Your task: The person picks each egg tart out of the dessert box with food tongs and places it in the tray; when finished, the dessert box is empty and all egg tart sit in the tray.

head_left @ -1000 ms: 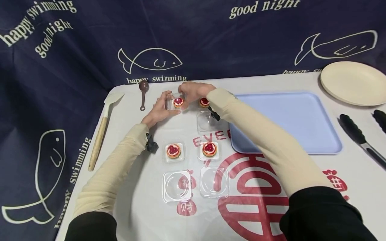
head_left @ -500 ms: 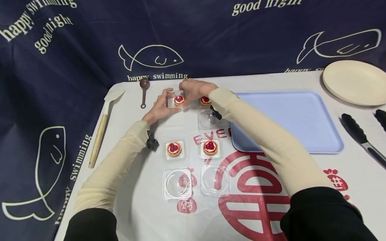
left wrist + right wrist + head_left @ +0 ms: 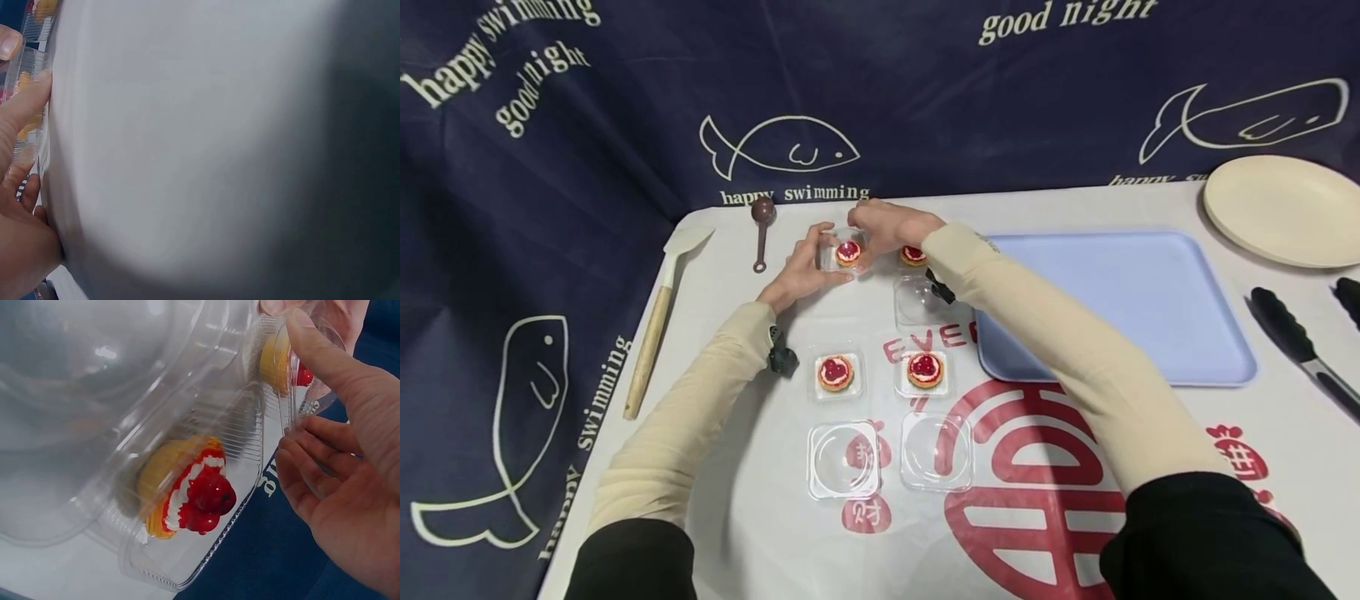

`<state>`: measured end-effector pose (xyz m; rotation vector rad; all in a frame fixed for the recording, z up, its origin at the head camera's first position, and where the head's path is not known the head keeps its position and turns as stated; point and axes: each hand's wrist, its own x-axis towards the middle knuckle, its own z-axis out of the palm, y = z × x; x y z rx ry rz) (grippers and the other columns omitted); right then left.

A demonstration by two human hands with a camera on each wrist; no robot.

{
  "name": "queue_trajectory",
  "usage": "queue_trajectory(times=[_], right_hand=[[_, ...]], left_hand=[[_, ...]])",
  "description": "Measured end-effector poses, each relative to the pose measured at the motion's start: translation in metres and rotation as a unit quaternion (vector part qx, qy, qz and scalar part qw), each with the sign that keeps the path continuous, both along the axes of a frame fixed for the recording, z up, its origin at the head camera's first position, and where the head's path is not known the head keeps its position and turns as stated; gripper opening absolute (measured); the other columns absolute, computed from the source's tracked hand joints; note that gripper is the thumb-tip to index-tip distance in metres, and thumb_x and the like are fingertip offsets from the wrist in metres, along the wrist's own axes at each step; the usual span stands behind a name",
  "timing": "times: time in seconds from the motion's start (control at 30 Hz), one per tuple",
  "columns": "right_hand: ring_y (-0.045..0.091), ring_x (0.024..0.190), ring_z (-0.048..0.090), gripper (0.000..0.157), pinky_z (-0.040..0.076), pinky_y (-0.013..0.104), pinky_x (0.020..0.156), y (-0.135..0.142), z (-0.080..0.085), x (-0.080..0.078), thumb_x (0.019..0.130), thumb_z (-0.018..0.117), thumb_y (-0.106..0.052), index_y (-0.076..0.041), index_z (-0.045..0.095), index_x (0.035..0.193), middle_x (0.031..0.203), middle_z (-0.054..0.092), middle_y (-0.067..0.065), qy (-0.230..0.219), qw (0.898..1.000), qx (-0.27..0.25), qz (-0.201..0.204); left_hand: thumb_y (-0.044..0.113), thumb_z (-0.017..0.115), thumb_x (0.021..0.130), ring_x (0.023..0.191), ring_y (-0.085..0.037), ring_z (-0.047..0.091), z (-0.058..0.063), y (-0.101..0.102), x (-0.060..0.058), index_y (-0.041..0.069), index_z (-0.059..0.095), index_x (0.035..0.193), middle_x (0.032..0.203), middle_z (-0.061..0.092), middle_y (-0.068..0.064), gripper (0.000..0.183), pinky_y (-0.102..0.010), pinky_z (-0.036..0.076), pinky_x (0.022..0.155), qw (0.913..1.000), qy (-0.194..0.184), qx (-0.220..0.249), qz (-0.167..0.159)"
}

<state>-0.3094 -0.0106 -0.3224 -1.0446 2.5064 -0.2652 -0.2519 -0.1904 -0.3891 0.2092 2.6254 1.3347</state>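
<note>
At the back of the table, both hands hold one clear plastic box point(image 3: 827, 257) with a red-topped tart point(image 3: 848, 253) inside. My left hand point(image 3: 801, 271) grips its left side, thumb along the front edge. From the right, my right hand point(image 3: 883, 229) grips the same box between thumb and fingers, as the right wrist view shows. The box's clear lid seems to lie over the tart, but whether it is fastened I cannot tell. Just right of it, partly behind my right wrist, a second tart point(image 3: 200, 494) sits in an open box, its lid point(image 3: 917, 302) folded toward me.
Nearer me stand two more open boxes with tarts point(image 3: 836, 372) point(image 3: 925, 369), lids point(image 3: 844, 461) spread frontward. A blue tray point(image 3: 1120, 300), beige plate point(image 3: 1285, 212) and black-tipped tongs point(image 3: 1285, 329) lie right. A spatula point(image 3: 655, 333) and brown measuring spoon point(image 3: 762, 225) lie left.
</note>
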Motion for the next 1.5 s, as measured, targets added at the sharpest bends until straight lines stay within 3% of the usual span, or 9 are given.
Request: queue_trajectory(times=[0.2,0.47,0.73,0.87,1.07,1.33,1.5], right_hand=[[0.024,0.096,0.049,0.071,0.046,0.037,0.088,0.002,0.000,0.001,0.077,0.084,-0.032,0.006,0.053,0.129,0.117,0.057,0.016,0.012,1.000,-0.010,0.007],[0.033,0.121,0.045,0.076,0.040,0.040,0.104,0.003,0.008,0.005,0.074,0.086,-0.030,0.005,0.051,0.133,0.131,0.049,0.019,0.049,0.999,-0.012,0.010],[0.034,0.121,0.046,0.077,0.039,0.041,0.105,0.006,0.008,0.007,0.075,0.084,-0.030,0.004,0.051,0.135,0.132,0.049,0.020,0.055,0.998,-0.012,0.013],[0.034,0.122,0.045,0.080,0.040,0.041,0.105,0.007,0.006,0.009,0.075,0.085,-0.033,0.003,0.050,0.137,0.133,0.047,0.019,0.052,0.998,-0.020,0.007],[0.034,0.120,0.046,0.080,0.041,0.040,0.103,0.007,0.003,0.010,0.075,0.085,-0.034,0.003,0.050,0.136,0.132,0.047,0.018,0.060,0.998,-0.022,0.008],[0.034,0.118,0.045,0.080,0.041,0.041,0.102,0.009,0.002,0.013,0.074,0.085,-0.034,0.002,0.050,0.136,0.133,0.046,0.020,0.057,0.997,-0.048,0.008],[0.030,0.120,0.046,0.080,0.042,0.040,0.101,0.013,0.004,0.014,0.082,0.076,-0.045,0.000,0.044,0.141,0.133,0.047,0.018,0.032,0.996,-0.079,-0.015]], left_hand=[[0.008,0.082,0.076,0.134,-0.027,0.030,0.002,0.002,0.001,0.010,0.028,0.147,0.139,0.053,-0.010,0.089,-0.050,0.004,0.117,1.0000,0.007,0.003,0.000],[0.015,0.082,0.077,0.135,-0.028,0.029,0.005,0.004,0.002,0.018,0.025,0.150,0.144,0.044,-0.011,0.094,-0.050,0.011,0.117,0.9997,-0.006,-0.013,0.018],[0.021,0.083,0.076,0.138,-0.031,0.027,0.004,0.003,0.002,0.023,0.015,0.153,0.148,0.036,-0.015,0.103,-0.052,0.013,0.116,0.9994,-0.013,-0.025,0.020],[0.022,0.085,0.074,0.141,-0.030,0.023,0.003,0.000,0.004,0.030,0.011,0.153,0.150,0.033,-0.014,0.109,-0.054,0.010,0.117,0.9998,-0.016,0.002,0.013],[0.014,0.084,0.076,0.139,-0.022,0.032,0.001,-0.005,0.004,0.023,0.021,0.152,0.147,0.039,-0.009,0.099,-0.042,0.017,0.119,0.9966,-0.003,0.080,-0.020],[0.016,0.085,0.076,0.137,-0.021,0.035,-0.001,-0.009,0.004,0.025,0.027,0.150,0.143,0.044,-0.007,0.095,-0.042,0.020,0.118,0.9973,0.010,0.071,-0.016],[0.011,0.082,0.078,0.130,-0.028,0.043,0.003,-0.009,0.005,0.023,0.027,0.150,0.139,0.046,-0.013,0.092,-0.044,0.026,0.115,0.9959,0.023,0.084,-0.022]])
